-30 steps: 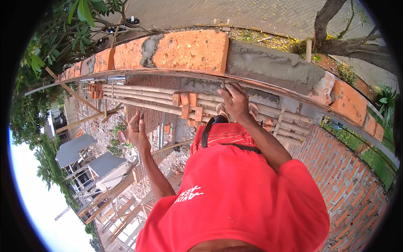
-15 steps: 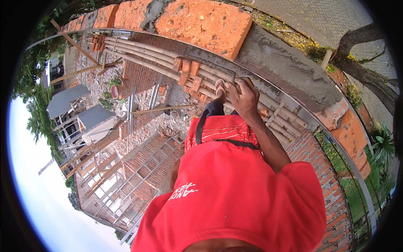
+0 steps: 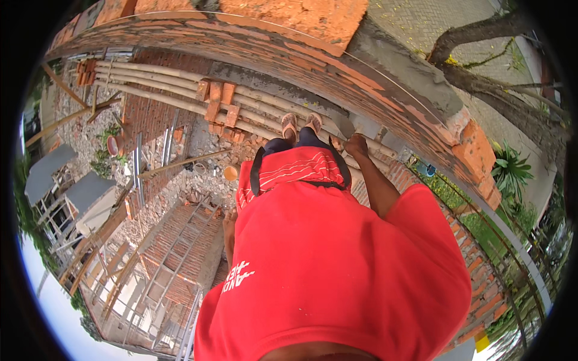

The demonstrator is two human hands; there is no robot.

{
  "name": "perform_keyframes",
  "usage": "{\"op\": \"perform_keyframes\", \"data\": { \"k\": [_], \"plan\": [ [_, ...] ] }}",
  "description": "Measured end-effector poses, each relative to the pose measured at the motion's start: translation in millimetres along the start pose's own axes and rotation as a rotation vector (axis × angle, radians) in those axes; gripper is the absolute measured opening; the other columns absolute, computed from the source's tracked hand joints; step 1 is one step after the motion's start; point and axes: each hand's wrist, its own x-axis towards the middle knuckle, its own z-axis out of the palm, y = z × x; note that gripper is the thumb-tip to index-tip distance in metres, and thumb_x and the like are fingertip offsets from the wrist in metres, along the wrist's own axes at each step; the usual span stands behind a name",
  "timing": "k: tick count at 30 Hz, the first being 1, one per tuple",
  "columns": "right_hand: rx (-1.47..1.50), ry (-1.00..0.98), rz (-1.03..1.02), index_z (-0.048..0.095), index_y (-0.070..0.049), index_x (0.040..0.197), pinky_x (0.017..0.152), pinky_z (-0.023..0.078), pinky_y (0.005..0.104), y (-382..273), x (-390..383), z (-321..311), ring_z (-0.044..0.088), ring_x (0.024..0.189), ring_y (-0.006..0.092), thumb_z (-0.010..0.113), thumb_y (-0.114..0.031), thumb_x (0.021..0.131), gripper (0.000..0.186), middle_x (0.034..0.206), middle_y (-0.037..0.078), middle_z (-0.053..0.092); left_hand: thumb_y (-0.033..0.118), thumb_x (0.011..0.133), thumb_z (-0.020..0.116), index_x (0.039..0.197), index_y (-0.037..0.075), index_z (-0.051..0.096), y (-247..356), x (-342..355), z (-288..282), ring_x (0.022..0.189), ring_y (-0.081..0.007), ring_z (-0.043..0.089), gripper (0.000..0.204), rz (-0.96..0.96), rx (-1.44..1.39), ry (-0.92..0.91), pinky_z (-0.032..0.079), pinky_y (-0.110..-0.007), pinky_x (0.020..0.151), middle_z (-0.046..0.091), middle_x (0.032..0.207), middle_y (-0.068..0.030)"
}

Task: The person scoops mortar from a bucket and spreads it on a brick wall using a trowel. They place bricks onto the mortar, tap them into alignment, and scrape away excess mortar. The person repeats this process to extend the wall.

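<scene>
Gripping what looks like a trowel (image 3: 344,124), the right hand (image 3: 356,145) sits below the top of the brick wall (image 3: 337,69), on its near side. The left hand (image 3: 230,221), partly hidden by the shirt, hangs farther from the wall, well apart from the right; whether it holds anything cannot be told. Atop the wall, a grey mortar bed (image 3: 415,72) lies uncovered beside the end of an orange brick (image 3: 295,17), so the step in hand looks like trowel work around that bed. Any move of the blade onto it would probably call for a lift clear of the string line (image 3: 385,79) along the wall's near edge. The bed's surface looks damp and uneven. Footing seems narrow: sandalled feet (image 3: 289,125) rest at bamboo poles (image 3: 159,98) running alongside the wall, loose bricks (image 3: 214,102) stacked on them. Rubble (image 3: 198,144) spreads out on the wall's near side; paving (image 3: 409,33) and a tree trunk (image 3: 475,30) lie beyond it.
</scene>
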Motion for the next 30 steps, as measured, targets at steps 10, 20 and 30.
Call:
{"op": "perform_keyframes", "data": {
  "k": [10,20,30],
  "plan": [
    [0.599,0.400,0.268,0.069,0.003,0.088,0.056,0.058,0.0418,173,-127,121,0.071,0.060,0.0266,0.077,-0.028,0.086,0.032,0.072,0.014,0.069,0.036,0.105,0.064,0.135,0.012,0.060,162,78,7,0.112,-0.0178,0.060,0.039,0.007,0.357,-0.099,0.045,-0.039,0.088,0.064,0.125,-0.0001],
    [1.150,0.367,0.472,0.067,-0.004,0.079,0.046,0.050,0.0376,106,-192,153,0.060,0.049,0.0233,0.075,-0.026,0.092,0.027,0.063,0.010,0.063,0.035,0.106,0.063,0.130,0.014,0.065,329,106,73,0.092,-0.0098,0.056,0.033,0.447,0.446,-0.141,0.042,-0.031,0.075,0.063,0.103,0.0054],
    [0.357,0.473,-0.369,0.068,0.001,0.120,0.097,0.050,0.0539,25,-182,-14,0.065,0.111,0.0466,0.066,-0.035,0.096,0.042,0.120,0.028,0.068,0.041,0.101,0.069,0.131,0.020,0.066,215,114,39,0.087,-0.0108,0.054,0.037,0.117,0.379,-0.131,0.046,-0.038,0.077,0.062,0.099,0.0055]
  ]
}}
